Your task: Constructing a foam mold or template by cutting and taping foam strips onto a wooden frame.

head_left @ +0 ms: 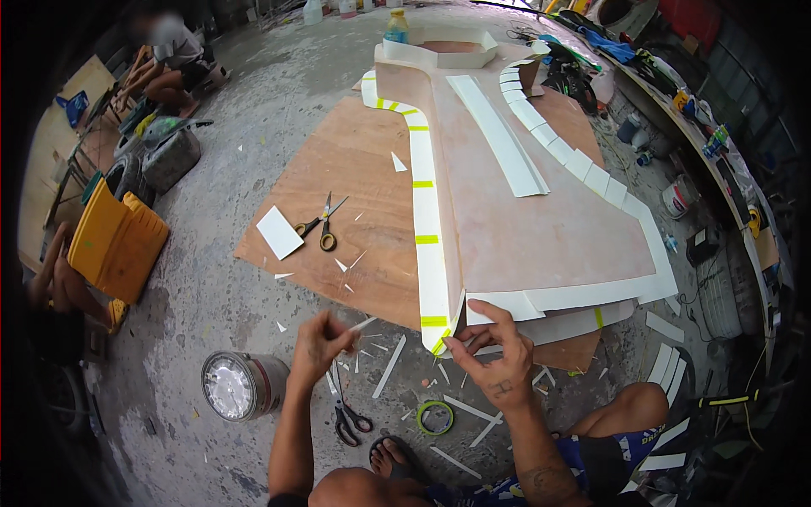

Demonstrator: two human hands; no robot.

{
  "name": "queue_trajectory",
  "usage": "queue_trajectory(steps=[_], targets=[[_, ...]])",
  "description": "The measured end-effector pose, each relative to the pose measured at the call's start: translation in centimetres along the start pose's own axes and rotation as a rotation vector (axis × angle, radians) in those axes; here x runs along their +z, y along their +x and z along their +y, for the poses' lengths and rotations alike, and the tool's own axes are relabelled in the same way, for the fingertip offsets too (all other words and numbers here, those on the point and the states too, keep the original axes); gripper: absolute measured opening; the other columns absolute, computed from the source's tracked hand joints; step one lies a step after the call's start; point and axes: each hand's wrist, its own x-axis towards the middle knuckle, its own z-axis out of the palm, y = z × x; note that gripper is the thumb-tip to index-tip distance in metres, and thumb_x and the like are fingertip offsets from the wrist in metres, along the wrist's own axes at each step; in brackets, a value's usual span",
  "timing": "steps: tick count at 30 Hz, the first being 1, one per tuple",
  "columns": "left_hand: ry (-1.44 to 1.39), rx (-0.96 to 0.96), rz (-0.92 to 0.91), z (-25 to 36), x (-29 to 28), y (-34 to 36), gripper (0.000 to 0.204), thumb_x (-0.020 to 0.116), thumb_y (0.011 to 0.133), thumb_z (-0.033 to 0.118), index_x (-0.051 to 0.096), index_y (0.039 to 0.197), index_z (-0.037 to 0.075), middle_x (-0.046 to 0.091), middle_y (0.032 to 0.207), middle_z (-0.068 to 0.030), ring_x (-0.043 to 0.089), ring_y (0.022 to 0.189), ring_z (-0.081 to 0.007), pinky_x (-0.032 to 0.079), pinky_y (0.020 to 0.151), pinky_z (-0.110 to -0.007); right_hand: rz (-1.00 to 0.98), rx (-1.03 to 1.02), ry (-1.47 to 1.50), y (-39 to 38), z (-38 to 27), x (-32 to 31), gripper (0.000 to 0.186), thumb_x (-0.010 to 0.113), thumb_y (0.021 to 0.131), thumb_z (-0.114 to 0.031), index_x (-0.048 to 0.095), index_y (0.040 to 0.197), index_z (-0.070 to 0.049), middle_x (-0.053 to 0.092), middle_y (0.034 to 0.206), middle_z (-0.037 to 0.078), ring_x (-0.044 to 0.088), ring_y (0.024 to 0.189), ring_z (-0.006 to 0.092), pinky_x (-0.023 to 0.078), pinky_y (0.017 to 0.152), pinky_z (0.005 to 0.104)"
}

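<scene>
A large pinkish-brown moulded panel (574,228) lies in front of me, edged with white strips. Yellow-green tape (427,239) crosses the left edging strip (429,270). My left hand (321,345) is pinched on a small white sliver (363,324), left of the panel's near corner. At that corner my right hand (500,346) has its index finger on the end of the front edging strip (498,306), thumb by the taped left strip. The other fingers curl beneath. Scissors (342,414) lie on the floor below my left hand, near a roll of green tape (435,417).
A plywood sheet (346,160) under the panel bears more scissors (325,224) and a white card (280,233). A metal can (245,384) stands at left. Offcuts litter the floor. A yellow chair (114,241) and a seated person (173,63) are at far left.
</scene>
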Motion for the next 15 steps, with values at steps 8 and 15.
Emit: queue_trajectory(steps=[8, 15], targets=[[0.231, 0.372, -0.034, 6.7, 2.5, 0.2, 0.026, 0.076, 0.082, 0.0, 0.065, 0.105, -0.002, 0.067, 0.099, -0.0139, 0.068, 0.086, -0.0223, 0.055, 0.077, -0.033, 0.047, -0.075, 0.079, -0.6, 1.1, 0.6, 0.057, 0.085, 0.076, -0.008, 0.058, 0.127, -0.008, 0.073, 0.089, 0.011, 0.072, 0.071, 0.0198, 0.058, 0.062, 0.0312], [-0.032, 0.519, -0.437, 14.8, 5.2, 9.6, 0.015, 0.078, 0.084, 0.007, 0.068, 0.093, 0.002, 0.068, 0.091, -0.0038, 0.064, 0.082, -0.013, 0.051, 0.076, -0.027, 0.084, -0.154, 0.022, -0.5, 1.0, 0.5, 0.056, 0.086, 0.075, -0.012, 0.059, 0.124, -0.009, 0.071, 0.1, 0.016, 0.071, 0.085, 0.0312, 0.057, 0.075, 0.0385]])
